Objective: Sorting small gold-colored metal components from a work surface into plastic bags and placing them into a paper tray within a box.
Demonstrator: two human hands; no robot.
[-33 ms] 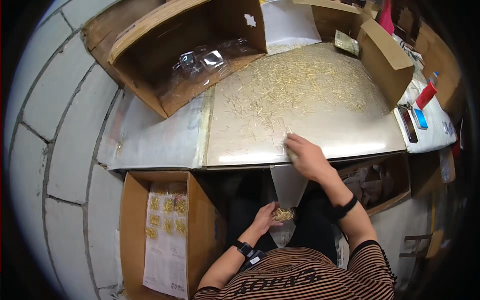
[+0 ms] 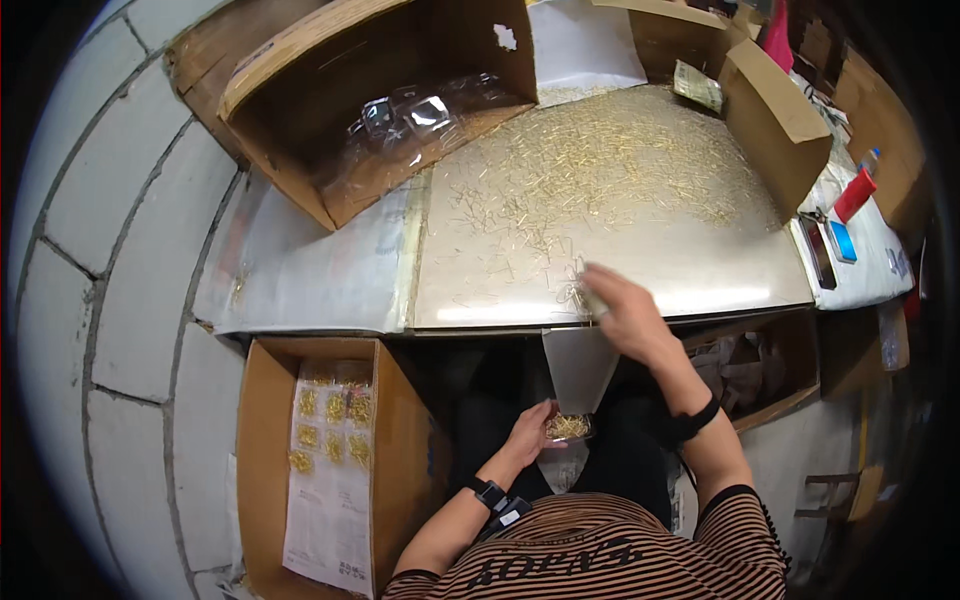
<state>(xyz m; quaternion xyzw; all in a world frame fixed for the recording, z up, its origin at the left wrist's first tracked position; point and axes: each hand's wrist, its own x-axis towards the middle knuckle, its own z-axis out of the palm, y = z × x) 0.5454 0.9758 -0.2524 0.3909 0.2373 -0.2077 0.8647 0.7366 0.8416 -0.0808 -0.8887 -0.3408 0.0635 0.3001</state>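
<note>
In my left hand [image 2: 527, 437] is a small clear plastic box [image 2: 570, 428] with thin gold-coloured wire pins in it. It sits in my lap, just below the lower end of a grey chute [image 2: 580, 370]. My right hand [image 2: 630, 315] is over the front edge of the metal board [image 2: 700, 275], above the chute's top. Motion smears its fingers; a pale thing shows under them, too blurred to name. A few loose pins lie beside the fingertips. Many more gold pins [image 2: 590, 165] are spread over the back of the board.
Left of my legs, a cardboard box [image 2: 405, 450] holds several filled clear packs [image 2: 335, 405] on paper. An open carton [image 2: 290, 150] with clear plastic boxes stands at the back left. A red cylinder [image 2: 855, 195] and a blue item [image 2: 842, 241] lie at the right.
My right hand has moved a little right and toward me, and loose pins now show by its fingertips. My left hand still holds the plastic box, whose pins show more plainly.
</note>
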